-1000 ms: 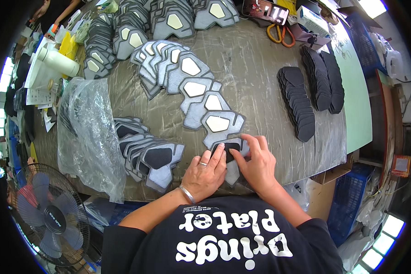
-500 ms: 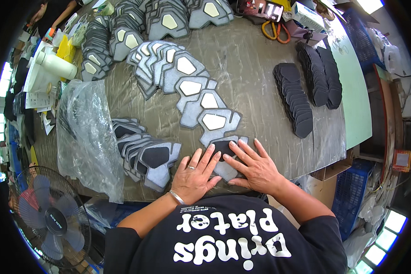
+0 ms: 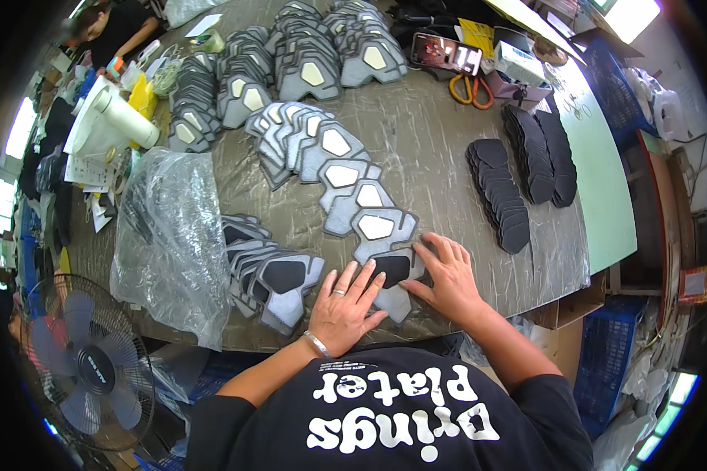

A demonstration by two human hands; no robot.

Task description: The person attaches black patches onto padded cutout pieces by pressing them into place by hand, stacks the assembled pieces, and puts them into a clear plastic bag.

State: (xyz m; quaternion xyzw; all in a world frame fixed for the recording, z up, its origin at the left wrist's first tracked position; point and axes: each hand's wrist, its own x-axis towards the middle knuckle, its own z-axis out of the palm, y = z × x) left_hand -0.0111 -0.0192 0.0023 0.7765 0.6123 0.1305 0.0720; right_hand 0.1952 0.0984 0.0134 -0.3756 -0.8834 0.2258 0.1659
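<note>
- At the left, a white bottle (image 3: 126,118) is at the side of the bench (image 3: 428,153); its contents are not visible.
- Next comes a clear plastic bag (image 3: 173,235), crumpled on the bench. Darkness shows through it, but I cannot tell if something is inside or only underneath.
- Then there is a stack of grey pieces with black patches (image 3: 287,282), overlapping one another.
- The left hand (image 3: 342,314) is laid flat with fingers a little spread, its fingertips on the black patch (image 3: 391,268) of the worked grey piece (image 3: 395,302).
- This grey piece lies on the bench between the two hands, at the near end of a row with pale patches (image 3: 375,228).
- The right hand (image 3: 449,279) has changed: half a second ago it was also flat on the piece, and now it is curved at the right edge, thumb and forefinger apart. I cannot tell if it pinches. So the pressing seems left to one hand, while the other attends to the edge.
- Farther right, loose black patches (image 3: 503,208) lie in overlapping rows.
- Last, a blue crate (image 3: 609,353) stands below the bench; its inside is unclear.
</note>
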